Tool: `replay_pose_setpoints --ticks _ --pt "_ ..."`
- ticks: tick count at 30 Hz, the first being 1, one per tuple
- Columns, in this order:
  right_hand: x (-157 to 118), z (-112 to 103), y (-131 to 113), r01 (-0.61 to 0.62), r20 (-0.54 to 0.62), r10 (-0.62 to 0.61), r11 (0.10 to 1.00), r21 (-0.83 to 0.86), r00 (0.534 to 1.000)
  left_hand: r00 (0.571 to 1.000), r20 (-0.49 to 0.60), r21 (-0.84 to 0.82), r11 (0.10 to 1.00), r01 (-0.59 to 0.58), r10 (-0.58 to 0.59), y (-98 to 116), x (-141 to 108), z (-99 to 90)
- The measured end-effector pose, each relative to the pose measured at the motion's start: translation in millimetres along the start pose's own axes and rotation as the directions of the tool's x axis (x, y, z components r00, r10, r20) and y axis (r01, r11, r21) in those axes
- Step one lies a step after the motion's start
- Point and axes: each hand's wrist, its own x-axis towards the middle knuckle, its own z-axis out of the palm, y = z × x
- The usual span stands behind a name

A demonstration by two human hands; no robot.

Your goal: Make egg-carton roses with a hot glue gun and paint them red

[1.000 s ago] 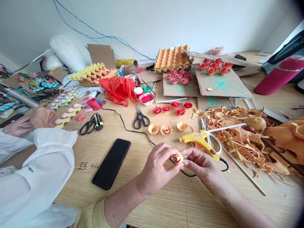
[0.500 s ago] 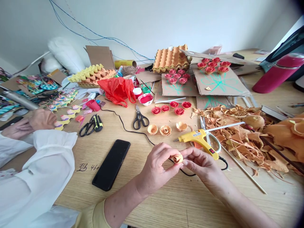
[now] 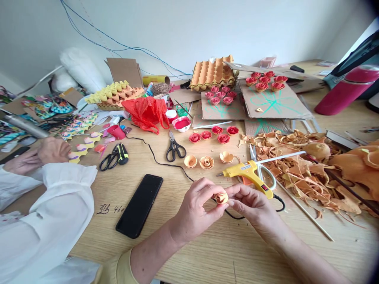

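Note:
Between the fingertips of both hands is a small rolled rosebud (image 3: pixel 221 198) of pale orange egg-carton pulp. My left hand (image 3: pixel 194 211) pinches it from the left, thumb below and fingers above. From the right, the thumb and fingertips of my right hand (image 3: pixel 250 203) close on its edge. Just beyond, a yellow hot glue gun (image 3: pixel 245 171) lies on its side with a glue stick in its back. Left of the gun sit pale orange pulp cups (image 3: pixel 190 161) and a cup with a rose centre (image 3: pixel 206 162).
Behind are red painted flowers (image 3: pixel 223 138), black scissors (image 3: pixel 175 149) and a paint bowl (image 3: pixel 181 124). A phone (image 3: pixel 139 207) lies to the left, near a co-worker's white sleeve (image 3: pixel 65 197). Pulp scraps (image 3: pixel 296 169) and a thin stick (image 3: pixel 308 215) lie right; a pink flask (image 3: pixel 345 92) stands beyond.
Almost nothing differs. Both hands stay pinched on the rosebud in the same place, and the view has shifted very slightly.

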Motion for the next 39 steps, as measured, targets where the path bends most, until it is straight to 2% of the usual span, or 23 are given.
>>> replay_pose_setpoints --ticks 22,27,32,39 --pt "-1 3 -14 -0.017 0.041 0.017 1.0 0.006 0.999 0.996 0.055 0.068 0.995 -0.067 0.063 1 1 -3.1" --pt "-2 3 -8 0.001 0.021 -0.001 1.0 0.012 1.0 0.997 0.065 0.041 0.998 -0.055 0.052 -1 1 -2.7" --pt "-2 3 -4 0.001 0.011 -0.001 1.0 0.001 1.0 0.996 0.043 -0.026 0.997 -0.071 0.072 -3 2 -0.9" --pt "0 2 -12 0.002 0.044 -0.003 1.0 0.01 0.999 0.997 0.004 -0.027 0.997 -0.074 0.074 -5 1 2.7"
